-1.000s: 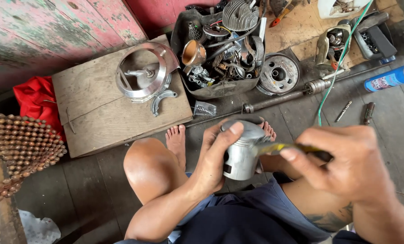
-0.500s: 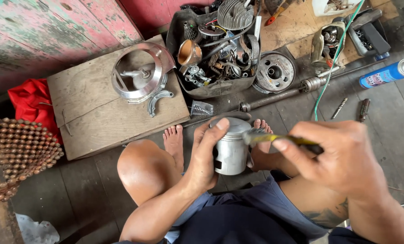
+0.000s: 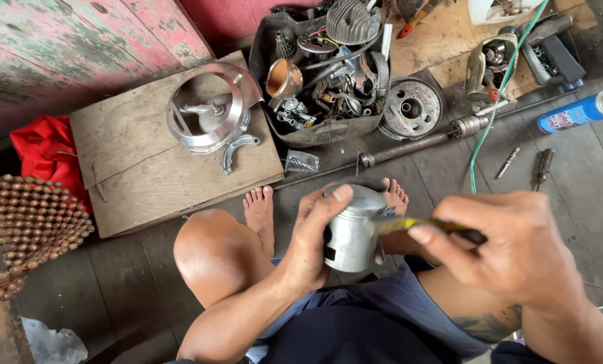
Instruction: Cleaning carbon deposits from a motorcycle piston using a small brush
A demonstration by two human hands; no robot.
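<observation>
My left hand (image 3: 311, 243) is wrapped around a silver metal piston (image 3: 352, 232), held upright in front of my knees. My right hand (image 3: 510, 246) grips a thin tool with a yellowish blade (image 3: 409, 224), and its tip touches the piston's upper right side. The tool's handle is mostly hidden inside my fist. I am squatting barefoot, and my left knee (image 3: 214, 253) sits just left of the piston.
A wooden board (image 3: 139, 168) carries a round metal housing (image 3: 210, 108) and a curved brake shoe (image 3: 237, 148). A dark tub (image 3: 321, 131) holds several engine parts. A long shaft (image 3: 416, 143), a blue spray can (image 3: 578, 113), screwdrivers (image 3: 544, 165) and a red cloth (image 3: 42, 152) lie around.
The view has shifted slightly. My left hand still holds the piston, and my right hand keeps the tool's tip against its upper side with little movement.
</observation>
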